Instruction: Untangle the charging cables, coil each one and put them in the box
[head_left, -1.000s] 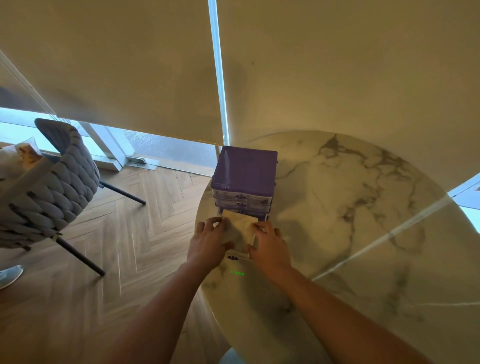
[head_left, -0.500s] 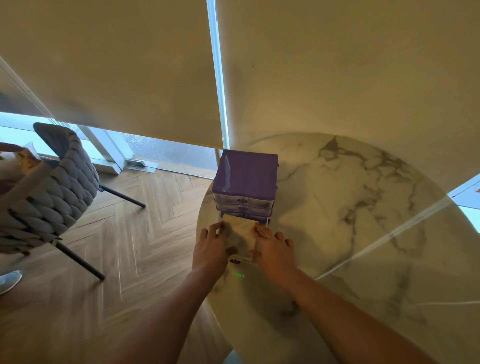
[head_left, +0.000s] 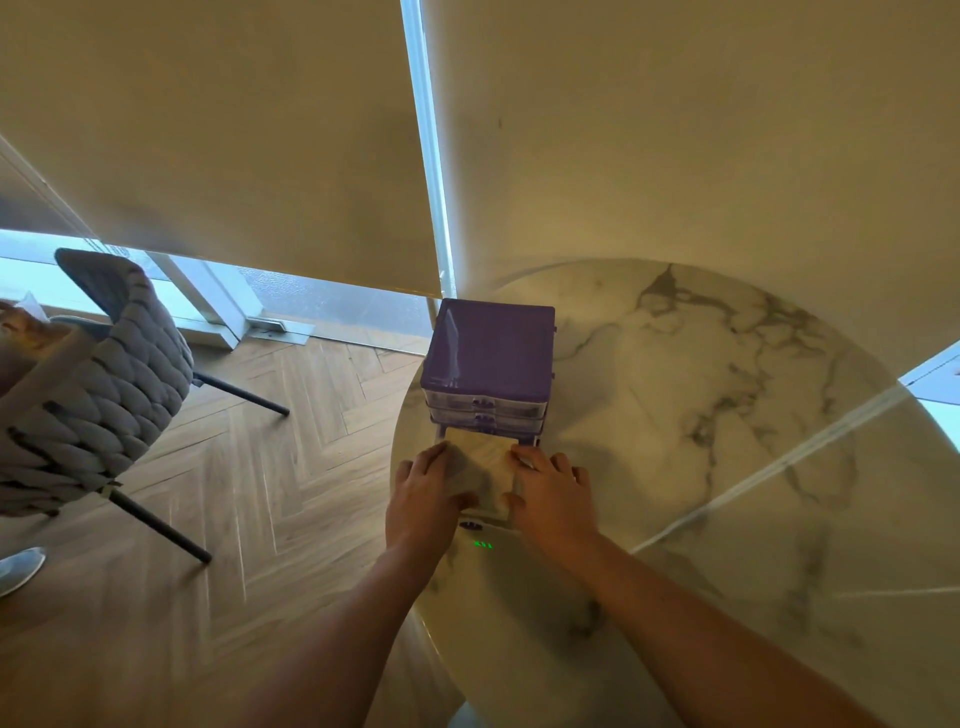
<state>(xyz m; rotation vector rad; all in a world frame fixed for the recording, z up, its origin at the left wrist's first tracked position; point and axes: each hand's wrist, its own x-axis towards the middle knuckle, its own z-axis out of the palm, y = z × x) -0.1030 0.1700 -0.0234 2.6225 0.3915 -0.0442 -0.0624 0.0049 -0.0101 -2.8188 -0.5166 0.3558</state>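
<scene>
A purple box (head_left: 491, 345) with clear stacked drawers stands at the left edge of the round marble table (head_left: 675, 415). Its lowest drawer (head_left: 485, 460) is pulled out toward me and looks pale and translucent. My left hand (head_left: 426, 493) grips the drawer's left side and my right hand (head_left: 553, 493) grips its right side, thumbs at the front corners. I see no charging cables; what the drawer holds is unclear.
Small green lights (head_left: 483, 544) glow on the table just in front of the drawer. A grey woven chair (head_left: 104, 374) stands on the wooden floor to the left. Beige roller blinds (head_left: 675, 130) hang right behind the table.
Both hands stay on the pulled-out drawer. The view has shifted slightly; I cannot tell whether the drawer itself moved.
</scene>
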